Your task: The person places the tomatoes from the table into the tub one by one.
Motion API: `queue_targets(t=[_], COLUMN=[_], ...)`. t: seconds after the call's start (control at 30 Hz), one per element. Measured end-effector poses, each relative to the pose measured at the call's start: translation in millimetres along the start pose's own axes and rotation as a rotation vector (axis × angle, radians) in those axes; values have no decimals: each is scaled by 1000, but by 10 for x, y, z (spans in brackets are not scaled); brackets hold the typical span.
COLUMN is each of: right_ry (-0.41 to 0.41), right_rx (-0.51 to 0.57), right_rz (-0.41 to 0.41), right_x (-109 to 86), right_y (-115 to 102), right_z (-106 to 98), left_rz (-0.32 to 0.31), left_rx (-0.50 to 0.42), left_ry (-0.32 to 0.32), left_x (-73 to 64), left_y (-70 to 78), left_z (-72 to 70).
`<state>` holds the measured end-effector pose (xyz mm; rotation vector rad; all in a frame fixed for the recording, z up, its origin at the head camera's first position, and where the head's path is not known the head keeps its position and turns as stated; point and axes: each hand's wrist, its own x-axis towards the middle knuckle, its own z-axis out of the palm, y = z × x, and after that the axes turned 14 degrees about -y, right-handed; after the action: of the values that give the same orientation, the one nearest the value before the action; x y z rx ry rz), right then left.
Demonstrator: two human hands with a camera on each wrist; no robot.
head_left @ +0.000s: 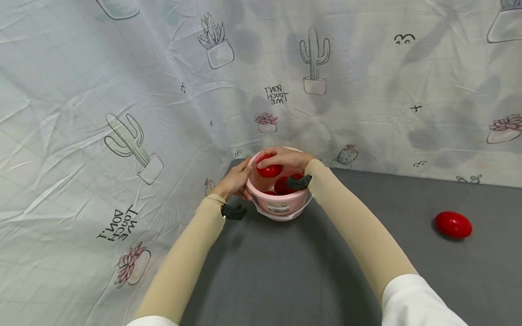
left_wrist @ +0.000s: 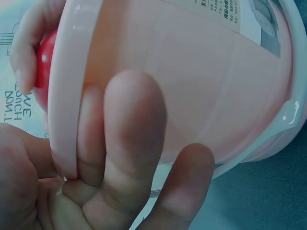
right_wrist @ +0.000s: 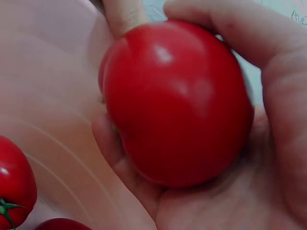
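A pink bucket [head_left: 272,204] stands on the grey surface near the cloth's corner, its white handle hanging down in front. My left hand [head_left: 235,179] grips its left rim, thumb inside and fingers along the outer wall, as the left wrist view shows. In my right hand [head_left: 285,157], inside the bucket's mouth, is a red tomato [right_wrist: 177,105], with fingers and thumb curled round it. Below it in the bucket lie more tomatoes, one with a green stem [right_wrist: 9,184] in the right wrist view. The bucket's bottom is mostly hidden.
A single tomato [head_left: 453,225] lies on the grey surface [head_left: 277,271] far to the right. Pale cloth [head_left: 367,90] printed with cactus drawings rises behind and along the left side, close to the bucket.
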<state>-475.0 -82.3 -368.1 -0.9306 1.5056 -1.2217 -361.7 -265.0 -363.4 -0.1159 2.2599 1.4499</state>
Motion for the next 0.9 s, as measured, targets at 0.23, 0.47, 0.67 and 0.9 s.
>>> queue_targets(t=[0.23, 0.47, 0.67, 0.9], right_ry=[45, 49, 29, 9], right_rx=[-73, -223, -255, -311], right_rz=[74, 92, 138, 144], right_x=[13, 13, 9, 12], right_y=[50, 62, 93, 108], right_z=[9, 8, 20, 3], left_rz=[-8, 7, 2, 6], left_rx=[2, -5, 8, 7], left_ry=[0, -2, -7, 0], left_x=[-6, 4, -3, 0], left_y=[2, -16, -22, -7], left_z=[16, 18, 22, 20])
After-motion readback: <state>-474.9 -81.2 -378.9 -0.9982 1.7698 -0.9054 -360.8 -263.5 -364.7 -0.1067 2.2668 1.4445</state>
